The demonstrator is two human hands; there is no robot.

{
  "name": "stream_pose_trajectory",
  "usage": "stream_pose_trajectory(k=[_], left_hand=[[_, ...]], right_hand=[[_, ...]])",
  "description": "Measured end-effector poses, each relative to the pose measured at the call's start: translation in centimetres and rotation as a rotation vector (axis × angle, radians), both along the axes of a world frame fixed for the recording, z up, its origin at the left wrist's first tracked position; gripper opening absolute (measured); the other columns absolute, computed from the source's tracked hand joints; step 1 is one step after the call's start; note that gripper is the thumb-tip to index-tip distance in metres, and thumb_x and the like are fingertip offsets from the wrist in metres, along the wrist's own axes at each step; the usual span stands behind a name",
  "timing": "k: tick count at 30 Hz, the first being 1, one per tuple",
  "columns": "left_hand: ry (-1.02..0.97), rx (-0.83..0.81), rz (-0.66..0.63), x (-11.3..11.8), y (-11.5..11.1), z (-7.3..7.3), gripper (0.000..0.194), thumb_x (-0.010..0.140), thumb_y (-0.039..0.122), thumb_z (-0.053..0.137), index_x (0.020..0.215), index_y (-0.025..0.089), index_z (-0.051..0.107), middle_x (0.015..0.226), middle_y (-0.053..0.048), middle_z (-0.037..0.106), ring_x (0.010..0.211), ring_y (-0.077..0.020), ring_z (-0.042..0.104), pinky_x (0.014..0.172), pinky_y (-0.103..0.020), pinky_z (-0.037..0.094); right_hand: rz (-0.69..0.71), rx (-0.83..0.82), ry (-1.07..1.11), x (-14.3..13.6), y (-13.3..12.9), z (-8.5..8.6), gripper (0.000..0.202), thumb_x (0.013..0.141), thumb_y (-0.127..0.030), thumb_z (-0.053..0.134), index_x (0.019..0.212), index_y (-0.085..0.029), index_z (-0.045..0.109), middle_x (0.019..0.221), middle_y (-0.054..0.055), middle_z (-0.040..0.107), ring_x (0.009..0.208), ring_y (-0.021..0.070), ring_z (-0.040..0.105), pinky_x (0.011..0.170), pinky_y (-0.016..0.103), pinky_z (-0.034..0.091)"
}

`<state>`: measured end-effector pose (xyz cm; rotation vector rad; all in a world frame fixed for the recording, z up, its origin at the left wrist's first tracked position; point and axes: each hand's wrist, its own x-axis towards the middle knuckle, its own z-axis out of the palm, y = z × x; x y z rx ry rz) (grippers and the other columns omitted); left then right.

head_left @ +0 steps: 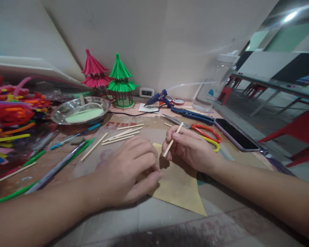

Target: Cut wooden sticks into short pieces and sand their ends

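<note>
My right hand point(187, 145) pinches a short pale wooden stick point(173, 140), tilted, above a yellowish paper sheet point(179, 188). Over the left edge of that sheet is my left hand point(137, 168), its fingers curled with the thumb near the fingertips; whether something small is between them is hidden. Several similar sticks point(122, 135) lie just beyond my left hand, and one more stick point(94, 146) lies apart to their left. Scissors point(206, 132) with red and yellow handles rest behind my right hand.
Red and green pagoda models point(121, 85) stand at the back. A metal bowl point(55, 116), blue glue gun point(161, 97), small clock point(146, 92), blue cutter point(193, 115), phone point(237, 135) and plastic bottle point(211, 85) surround the work area. Colourful pipe cleaners point(12, 113) pile up at left.
</note>
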<state>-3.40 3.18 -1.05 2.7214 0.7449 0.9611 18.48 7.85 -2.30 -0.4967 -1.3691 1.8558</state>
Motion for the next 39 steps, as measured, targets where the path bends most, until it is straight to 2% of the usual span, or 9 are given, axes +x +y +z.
stream_pose_trajectory(k=[6, 17, 21, 24, 27, 29, 31, 36, 39], left_hand=[[-0.039, -0.097, 0.137, 0.3, 0.8, -0.5, 0.008, 0.095, 0.028, 0.064, 0.091, 0.022, 0.062, 0.088, 0.0, 0.065, 0.088, -0.0186, 0.057, 0.08, -0.032, 0.042], [-0.02, -0.1, 0.095, 0.2, 0.8, -0.4, 0.007, 0.099, 0.024, 0.058, 0.096, 0.022, 0.064, 0.092, -0.001, 0.065, 0.093, -0.0188, 0.057, 0.087, -0.033, 0.043], [0.015, -0.077, 0.058, 0.0, 0.9, -0.4, 0.018, 0.099, 0.015, 0.05, 0.102, 0.023, 0.065, 0.096, -0.002, 0.064, 0.094, -0.0186, 0.057, 0.087, -0.033, 0.044], [0.049, -0.08, 0.127, 0.0, 1.0, -0.5, 0.022, 0.095, 0.012, 0.047, 0.103, 0.021, 0.066, 0.102, -0.005, 0.065, 0.1, -0.0209, 0.058, 0.093, -0.037, 0.045], [0.138, -0.143, 0.202, 0.1, 1.1, -0.7, 0.032, 0.085, 0.019, 0.058, 0.117, 0.016, 0.063, 0.122, -0.011, 0.063, 0.118, -0.0285, 0.054, 0.107, -0.048, 0.041], [0.222, -0.205, 0.214, 0.2, 1.2, -0.8, 0.044, 0.081, 0.025, 0.063, 0.124, 0.015, 0.06, 0.127, -0.013, 0.062, 0.125, -0.0318, 0.051, 0.111, -0.052, 0.038], [0.281, -0.244, 0.209, 0.3, 1.2, -0.9, 0.041, 0.081, 0.028, 0.063, 0.121, 0.017, 0.061, 0.125, -0.012, 0.063, 0.123, -0.0321, 0.052, 0.11, -0.054, 0.039], [0.283, -0.211, 0.178, 0.2, 1.3, -0.9, 0.025, 0.087, 0.027, 0.059, 0.11, 0.019, 0.062, 0.118, -0.009, 0.064, 0.114, -0.0293, 0.055, 0.105, -0.051, 0.043], [0.303, -0.174, 0.173, 0.2, 1.3, -0.8, 0.027, 0.085, 0.025, 0.057, 0.111, 0.019, 0.061, 0.114, -0.01, 0.064, 0.111, -0.0298, 0.057, 0.103, -0.051, 0.044]], right_hand=[[0.041, 0.001, 0.001, -0.1, -0.3, 0.0, 0.022, 0.091, -0.039, 0.065, 0.09, -0.02, 0.054, 0.075, 0.002, 0.072, 0.064, 0.0136, 0.066, 0.064, 0.027, 0.053], [0.016, 0.034, -0.041, -0.2, -0.5, -0.2, 0.028, 0.09, -0.044, 0.07, 0.089, -0.02, 0.056, 0.076, 0.0, 0.07, 0.063, 0.0121, 0.066, 0.062, 0.026, 0.056], [-0.05, 0.109, -0.087, -0.3, -0.6, -0.2, 0.031, 0.091, -0.048, 0.069, 0.089, -0.021, 0.055, 0.072, -0.001, 0.069, 0.062, 0.012, 0.065, 0.061, 0.025, 0.055], [-0.205, 0.26, -0.242, 0.0, -0.7, 0.2, 0.032, 0.092, -0.05, 0.066, 0.088, -0.022, 0.053, 0.067, -0.003, 0.064, 0.058, 0.0115, 0.062, 0.057, 0.024, 0.051], [-0.273, 0.557, -0.44, 0.5, -0.6, 0.5, 0.023, 0.098, -0.041, 0.058, 0.086, -0.022, 0.053, 0.066, -0.003, 0.061, 0.058, 0.0116, 0.06, 0.056, 0.024, 0.047], [-0.252, 0.771, -0.563, 0.8, -0.5, 0.5, 0.019, 0.099, -0.033, 0.054, 0.084, -0.022, 0.054, 0.068, -0.002, 0.063, 0.06, 0.012, 0.06, 0.057, 0.024, 0.045], [-0.21, 0.905, -0.65, 0.8, -0.6, 0.5, 0.017, 0.099, -0.027, 0.052, 0.083, -0.022, 0.054, 0.071, -0.001, 0.066, 0.062, 0.0123, 0.061, 0.061, 0.025, 0.045], [-0.037, 1.036, -0.73, 0.0, -1.2, 0.8, 0.019, 0.1, -0.025, 0.048, 0.082, -0.021, 0.054, 0.081, 0.004, 0.07, 0.074, 0.0161, 0.065, 0.07, 0.028, 0.048], [-0.067, 1.11, -0.799, -0.3, -0.9, 0.8, 0.019, 0.1, -0.025, 0.046, 0.083, -0.021, 0.054, 0.083, 0.006, 0.07, 0.075, 0.0176, 0.063, 0.07, 0.03, 0.047]])
